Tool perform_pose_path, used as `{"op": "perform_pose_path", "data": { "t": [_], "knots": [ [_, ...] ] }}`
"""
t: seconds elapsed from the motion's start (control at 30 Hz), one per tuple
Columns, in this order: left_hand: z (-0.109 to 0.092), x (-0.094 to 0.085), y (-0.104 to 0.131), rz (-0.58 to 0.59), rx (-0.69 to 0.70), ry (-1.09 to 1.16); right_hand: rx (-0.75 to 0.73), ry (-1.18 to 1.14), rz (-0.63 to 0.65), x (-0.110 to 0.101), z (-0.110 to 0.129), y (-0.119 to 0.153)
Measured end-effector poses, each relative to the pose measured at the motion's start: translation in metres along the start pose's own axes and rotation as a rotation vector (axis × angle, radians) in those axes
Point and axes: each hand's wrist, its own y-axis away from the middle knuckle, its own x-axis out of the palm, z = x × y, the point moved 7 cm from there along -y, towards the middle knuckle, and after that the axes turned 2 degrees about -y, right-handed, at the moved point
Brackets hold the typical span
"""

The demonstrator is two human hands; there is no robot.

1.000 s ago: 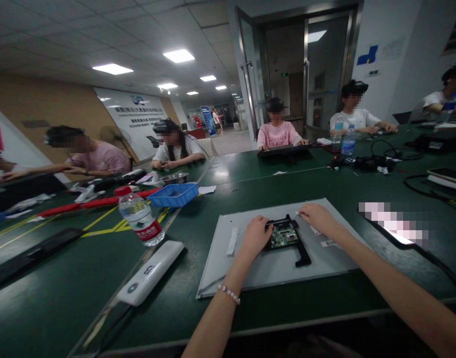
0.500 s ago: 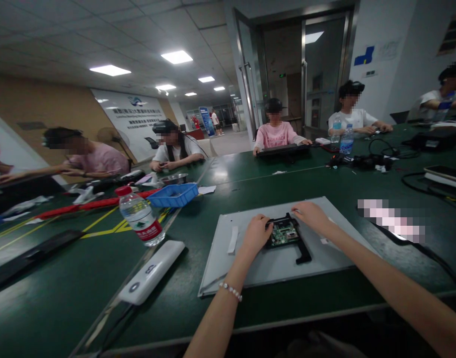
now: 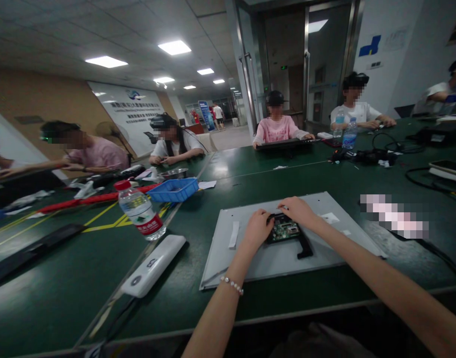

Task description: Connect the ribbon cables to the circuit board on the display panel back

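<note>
Head view: the circuit board [image 3: 286,229] sat in its black frame [image 3: 305,248] on the grey panel [image 3: 246,268], right of centre.
Left hand [image 3: 258,228]: fingers bent at the frame's left edge, grip unclear.
Right hand [image 3: 297,211]: fingertips bunched at its top edge, hold hidden.
Table [image 3: 190,308]: bottle [image 3: 142,215] stood left of the panel.

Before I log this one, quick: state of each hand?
Left hand: fingers at the black frame's left edge, grip unclear.
Right hand: fingers bunched by its far edge; anything pinched can't be told.
</note>
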Motion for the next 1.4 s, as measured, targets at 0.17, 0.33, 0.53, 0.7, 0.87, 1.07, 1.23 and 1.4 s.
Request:
{"op": "perform_pose_path", "data": {
  "t": [0.17, 0.33, 0.53, 0.7, 0.87, 1.07, 1.23, 1.4],
  "knots": [
    [0.0, 0.001, -0.001, 0.018, -0.006, -0.013, 0.034, 0.029, 0.011, -0.002, 0.0, -0.001],
    [-0.002, -0.001, 0.0, 0.02, -0.002, -0.002, 0.008, 0.025, 0.045, 0.003, 0.008, -0.003],
    [0.001, 0.0, 0.0, -0.014, -0.024, 0.029, -0.056, 0.017, 0.056, 0.013, 0.018, -0.005],
    [0.002, 0.004, -0.002, 0.002, -0.009, 0.053, -0.056, 0.007, 0.08, 0.018, 0.018, -0.006],
    [0.005, 0.008, -0.001, 0.028, -0.061, 0.116, -0.045, 0.018, 0.081, 0.018, 0.017, -0.007],
    [0.006, 0.009, 0.0, 0.037, -0.076, 0.151, -0.068, 0.03, 0.11, 0.022, 0.019, -0.006],
    [0.0, 0.004, 0.0, 0.041, -0.044, 0.173, -0.064, 0.051, 0.109, 0.021, 0.021, -0.006],
    [-0.002, 0.003, 0.0, 0.043, -0.044, 0.17, -0.072, 0.058, 0.118, 0.02, 0.025, -0.006]
  ]
}}
